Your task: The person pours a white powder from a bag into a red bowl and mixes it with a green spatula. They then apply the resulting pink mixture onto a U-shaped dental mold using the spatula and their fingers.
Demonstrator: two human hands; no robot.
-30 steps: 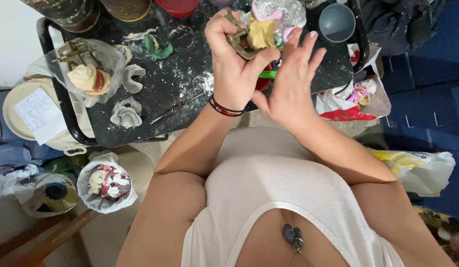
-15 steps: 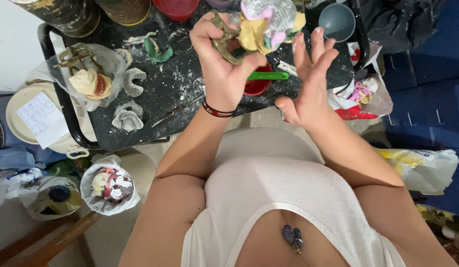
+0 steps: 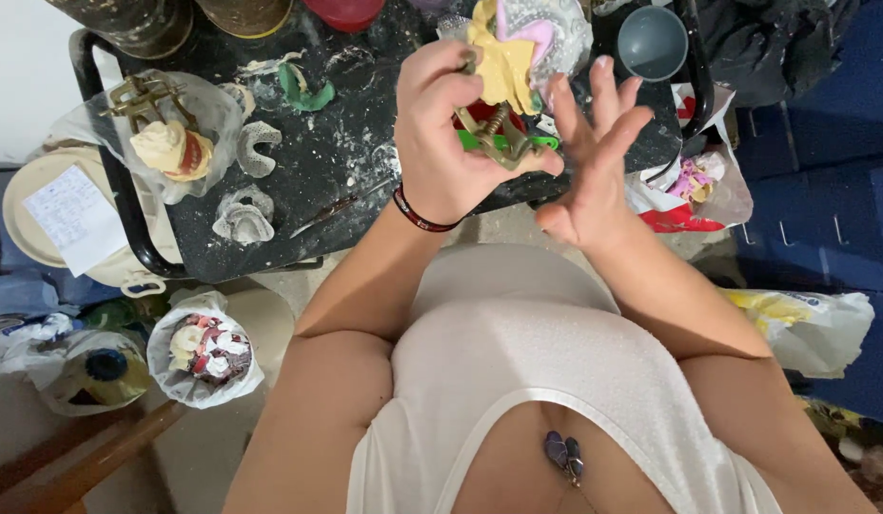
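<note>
A dark, plaster-dusted counter [image 3: 346, 181] fills the top of the view, with a person's two bare hands raised above its near edge. On the counter's left side sits a clear plastic bag [image 3: 180, 133] holding a cream and red cast on a metal frame, with two grey horseshoe-shaped moulds [image 3: 244, 211] just beside it; a grey bowl [image 3: 653, 40] stands at the far right. The left hand [image 3: 451, 143], a dark bracelet at its wrist, is closed in a fist-like grip around a brass hinged frame [image 3: 494, 133] that carries a yellowish and pink dental cast [image 3: 508, 52] at its upper end. The right hand [image 3: 589, 162] hangs just beside the frame with fingers spread wide, holding nothing, its fingertips near the cast but apparently not touching. The likely risk: the cast, perched well above the grip and unsupported by the open hand, could work loose from the frame or knock against the clutter below if the frame tilts.
</note>
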